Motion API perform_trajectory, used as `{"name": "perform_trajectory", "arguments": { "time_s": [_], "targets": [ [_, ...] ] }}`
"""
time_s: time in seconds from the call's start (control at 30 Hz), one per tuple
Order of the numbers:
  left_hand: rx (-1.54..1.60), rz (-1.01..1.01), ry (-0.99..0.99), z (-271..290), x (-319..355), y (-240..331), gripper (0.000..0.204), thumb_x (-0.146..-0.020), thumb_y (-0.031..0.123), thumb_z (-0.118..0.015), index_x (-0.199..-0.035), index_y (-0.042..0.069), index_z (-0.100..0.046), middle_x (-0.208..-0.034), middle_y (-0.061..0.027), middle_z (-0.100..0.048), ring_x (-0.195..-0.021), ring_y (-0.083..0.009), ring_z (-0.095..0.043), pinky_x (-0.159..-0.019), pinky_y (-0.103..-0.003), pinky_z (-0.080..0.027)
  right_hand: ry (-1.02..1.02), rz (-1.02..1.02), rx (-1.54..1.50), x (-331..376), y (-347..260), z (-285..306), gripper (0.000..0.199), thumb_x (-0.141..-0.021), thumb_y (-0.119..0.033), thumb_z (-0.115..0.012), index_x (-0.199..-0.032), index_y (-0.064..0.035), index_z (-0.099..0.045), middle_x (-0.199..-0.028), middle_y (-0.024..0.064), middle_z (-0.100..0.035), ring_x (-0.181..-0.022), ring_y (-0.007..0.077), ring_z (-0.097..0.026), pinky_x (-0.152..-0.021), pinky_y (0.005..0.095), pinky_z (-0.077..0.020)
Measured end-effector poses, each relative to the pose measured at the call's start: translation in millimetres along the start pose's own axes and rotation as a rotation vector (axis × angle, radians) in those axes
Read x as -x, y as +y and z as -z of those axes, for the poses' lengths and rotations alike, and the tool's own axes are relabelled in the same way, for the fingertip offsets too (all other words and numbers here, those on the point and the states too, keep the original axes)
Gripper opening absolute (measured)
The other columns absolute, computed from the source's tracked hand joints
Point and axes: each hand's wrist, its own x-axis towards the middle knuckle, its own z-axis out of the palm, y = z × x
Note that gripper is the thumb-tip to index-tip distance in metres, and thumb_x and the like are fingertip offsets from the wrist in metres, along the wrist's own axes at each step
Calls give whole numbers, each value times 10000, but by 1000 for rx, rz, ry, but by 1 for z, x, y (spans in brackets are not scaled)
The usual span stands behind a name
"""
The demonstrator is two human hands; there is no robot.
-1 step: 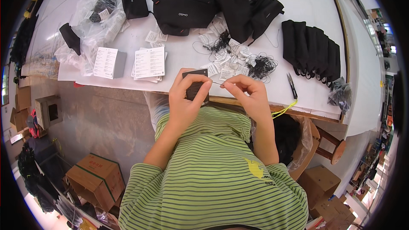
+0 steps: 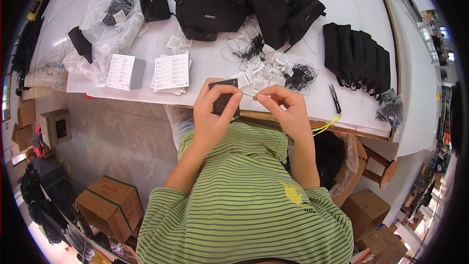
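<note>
At the far left of the white table [image 2: 342, 10], clear plastic bags [image 2: 105, 24] lie crumpled, and next to them sit two stacks of printed white leaflets [image 2: 171, 72]. Further right, at the table's near edge, the left hand [image 2: 211, 117] has thumb and fingers closed on a small black card tag [image 2: 223, 99], held just above the striped shirt. A thin thread [image 2: 248, 96] runs from the tag to the right hand [image 2: 285, 110], whose fingertips are pinched together on its end. Judging by this, one tag is midway through being strung. Behind the hands, a loose scatter of small white tags [image 2: 259, 76] and black string loops [image 2: 299, 75] looks not yet handled. Right of these lie small scissors [image 2: 335, 99] and a tidy row of black pouches [image 2: 355, 55].
</note>
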Motion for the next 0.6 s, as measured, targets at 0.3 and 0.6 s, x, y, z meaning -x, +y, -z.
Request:
{"name": "perform_trajectory", "arguments": {
  "time_s": [0.3,0.6],
  "targets": [
    [-6,-80,124,8,-6,-11,98,-852,101,-667,-898,28,-619,-923,-60,-531,-822,-161,-526,-747,-240,-423,28,-41,77,3,0,26,102,-828,-143,-693,-873,-51,-690,-587,-65,-456,-556,21,-357,-511,208,-264],
    [-12,-51,33,8,-4,-9,86,-889,58,-621,-950,4,-592,-999,-49,-494,-898,-120,-496,-817,-212,-392,99,-38,-13,5,0,32,136,-880,-145,-639,-847,-18,-675,-637,-66,-530,-583,7,-377,-522,204,-272]
  ]
}}
